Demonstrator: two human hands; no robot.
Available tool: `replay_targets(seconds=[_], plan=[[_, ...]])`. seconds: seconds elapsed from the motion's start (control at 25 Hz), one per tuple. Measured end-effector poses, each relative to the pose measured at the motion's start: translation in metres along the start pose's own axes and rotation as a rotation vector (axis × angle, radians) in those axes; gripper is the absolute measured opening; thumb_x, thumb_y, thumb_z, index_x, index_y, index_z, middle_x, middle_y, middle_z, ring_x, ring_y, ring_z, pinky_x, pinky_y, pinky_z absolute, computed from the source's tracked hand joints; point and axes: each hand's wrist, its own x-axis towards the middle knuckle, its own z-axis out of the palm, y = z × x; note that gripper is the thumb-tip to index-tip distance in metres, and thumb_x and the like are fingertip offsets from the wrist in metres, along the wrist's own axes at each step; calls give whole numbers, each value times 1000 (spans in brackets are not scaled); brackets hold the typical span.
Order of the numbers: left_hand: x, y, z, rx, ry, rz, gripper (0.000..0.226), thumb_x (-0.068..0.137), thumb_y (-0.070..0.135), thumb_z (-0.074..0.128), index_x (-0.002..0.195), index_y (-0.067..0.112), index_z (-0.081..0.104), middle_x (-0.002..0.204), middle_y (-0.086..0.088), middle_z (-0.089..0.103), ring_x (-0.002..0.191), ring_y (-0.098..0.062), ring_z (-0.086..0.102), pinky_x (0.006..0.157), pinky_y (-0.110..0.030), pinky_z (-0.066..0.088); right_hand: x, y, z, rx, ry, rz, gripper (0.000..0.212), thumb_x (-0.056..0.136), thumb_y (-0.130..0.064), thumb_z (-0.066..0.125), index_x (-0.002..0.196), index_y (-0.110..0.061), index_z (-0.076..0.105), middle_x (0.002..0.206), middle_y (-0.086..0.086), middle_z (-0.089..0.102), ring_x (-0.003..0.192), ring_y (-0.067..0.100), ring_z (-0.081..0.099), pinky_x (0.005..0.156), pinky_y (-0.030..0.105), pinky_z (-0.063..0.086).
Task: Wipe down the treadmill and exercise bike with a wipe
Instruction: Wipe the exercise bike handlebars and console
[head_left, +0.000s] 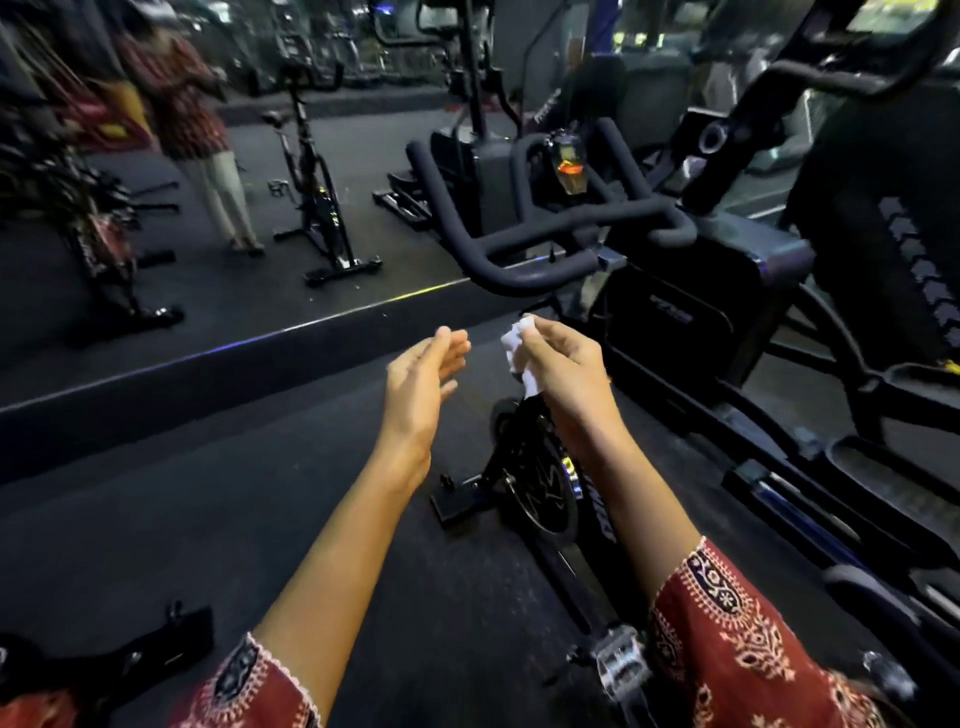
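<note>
One view on file: head camera, looking forward and down.

Item 1. Right hand (566, 364): fingertips pinch a small crumpled white wipe (517, 349), which is held in the air below the near end of the handlebars and touches nothing else.

Item 2. Left hand (421, 379): fingers straight and together, palm turned toward the wipe, holding nothing, just beside the right hand but apart from it.

Item 3. Black exercise bike with padded, looped handlebars (545, 227), a small display with an orange glow (569, 166) between the loops, a black flywheel (540, 483) low beneath the hands and a metal pedal (621, 662) near the bottom edge. It stands on the dark rubber floor (208, 519), close to the floor's edge at the mirrored wall (374, 140).

Item 4. Large dark machine (857, 218) to the right of the bike; whether it is the treadmill cannot be told.

Item 5. Red patterned sleeves (727, 623) at both forearms.

Risks, as judged:
- Wipe dropped: the grip is by fingertips only on a bunched piece, so a firm stroke along the padding could drag it loose onto the floor.
- Patchy coverage: the wipe is small and wadded, the bars bend many ways and the light is dim, so undersides and inner curves could be missed.
- Damp on the display: a careless pass between the loops could wet it.
- Sleeve or forearm catching the pedal or flywheel while reaching low.
- Bars shifting under pressure while the left hand steadies nothing.
</note>
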Motion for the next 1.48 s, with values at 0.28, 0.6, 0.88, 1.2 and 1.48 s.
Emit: replay_targets(seconds=[0.28,0.6,0.88,1.2,1.48], plan=[[123,3,-31,12,-39,61,26,100,28,43,101,18,66,113,-3,68,105,-13,62,94,-31,45,109,28,56,55,-28,-35,24,99,-9,50,78,-10,62,77,10,52,70,11,49,68,23,38],[323,19,-35,113,-100,246,19,98,16,49,101,18,67,100,4,69,101,-10,62,87,-21,47,291,42,106,36,-6,-145,27,93,-26,56,86,-1,64,84,11,50,82,22,40,72,34,31],[455,7,-57,499,-76,921,31,90,23,54,111,4,67,114,-2,66,107,-9,59,96,-18,43,384,38,149,-481,295,-504,28,98,-19,52,122,-6,62,118,5,65,112,8,58,99,18,42],[554,-2,-66,435,-368,1265,36,92,1,44,125,-11,51,132,-18,49,126,-26,48,109,-36,38,435,91,197,-1226,372,-748,38,95,-7,52,130,7,53,135,20,53,126,29,51,106,32,39],[581,-5,-66,360,-632,1456,33,91,1,48,122,-10,56,133,-22,49,129,-32,45,111,-42,35,360,97,186,-1258,632,-592,37,91,-15,51,122,0,63,132,12,58,120,21,57,106,24,40]])
